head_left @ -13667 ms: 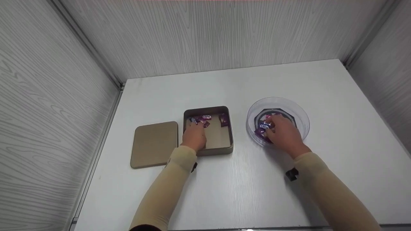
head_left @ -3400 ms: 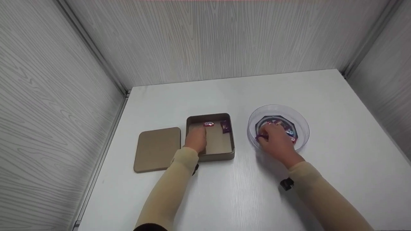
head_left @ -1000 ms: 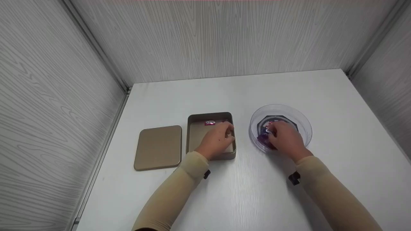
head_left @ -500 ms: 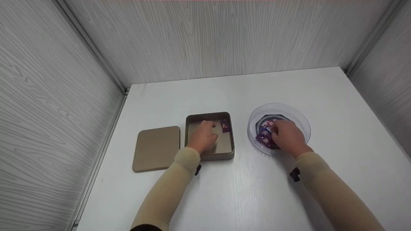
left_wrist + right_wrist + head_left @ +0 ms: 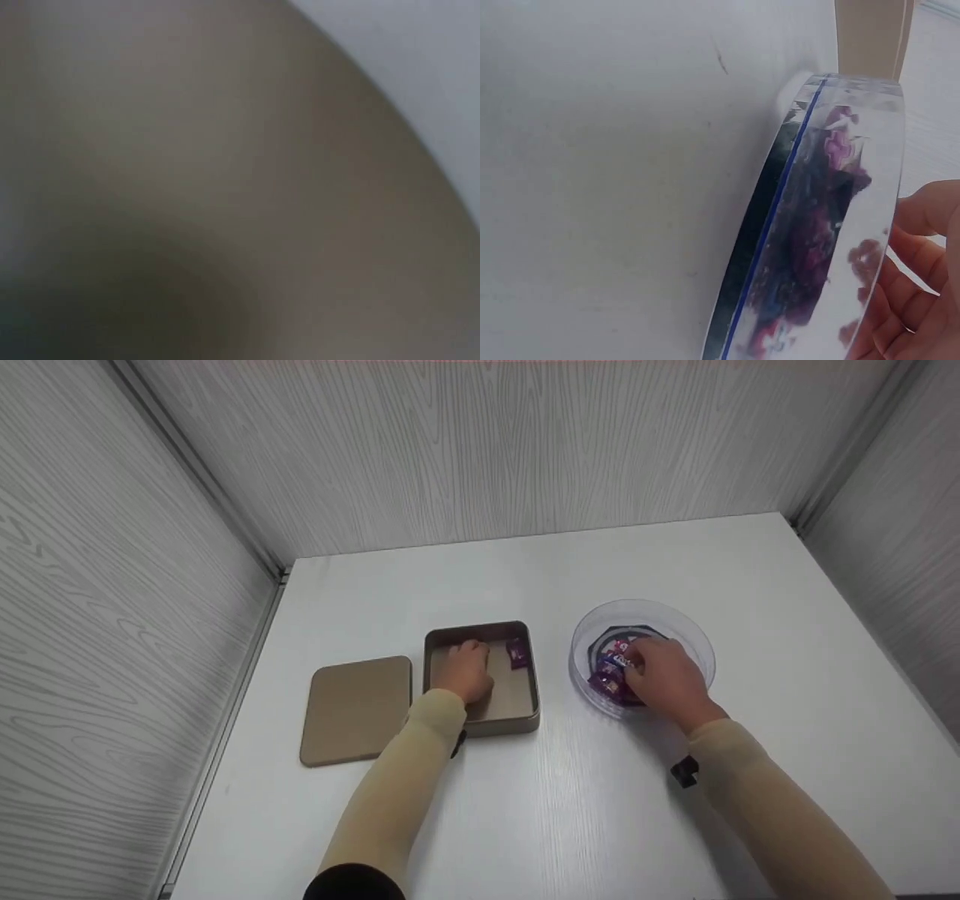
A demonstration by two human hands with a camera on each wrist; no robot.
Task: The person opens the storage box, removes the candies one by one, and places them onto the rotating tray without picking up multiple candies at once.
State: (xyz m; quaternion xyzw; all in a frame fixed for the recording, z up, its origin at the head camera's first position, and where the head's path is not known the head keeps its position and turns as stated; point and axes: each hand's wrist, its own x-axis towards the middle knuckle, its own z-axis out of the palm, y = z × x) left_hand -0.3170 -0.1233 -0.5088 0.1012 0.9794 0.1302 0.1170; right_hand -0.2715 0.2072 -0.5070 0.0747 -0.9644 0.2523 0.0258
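Observation:
My left hand (image 5: 465,671) reaches into an open square gold-brown tin (image 5: 495,727), bent fingers low on its left side. The fingertips are hidden, so I cannot tell whether they hold anything. A purple-wrapped candy (image 5: 517,653) lies in the tin's back right corner. My right hand (image 5: 667,679) dips into a round clear plastic bowl (image 5: 703,649), thumb and forefinger at a blue-wrapped candy (image 5: 616,659); a grip on it cannot be made out. Several purple and red wrapped candies (image 5: 607,682) lie there. In the right wrist view, curled fingers (image 5: 911,300) show beside the bowl's wall.
Left of the tin, its flat gold-brown lid (image 5: 356,711) lies on the white table (image 5: 570,810). Wood-grain panels (image 5: 487,450) enclose the back and both sides. The left wrist view is a brown blur with a pale corner.
The left hand was over the tin's right side one second ago and has moved left. A red candy visible then is out of sight. The right hand has stayed in the bowl.

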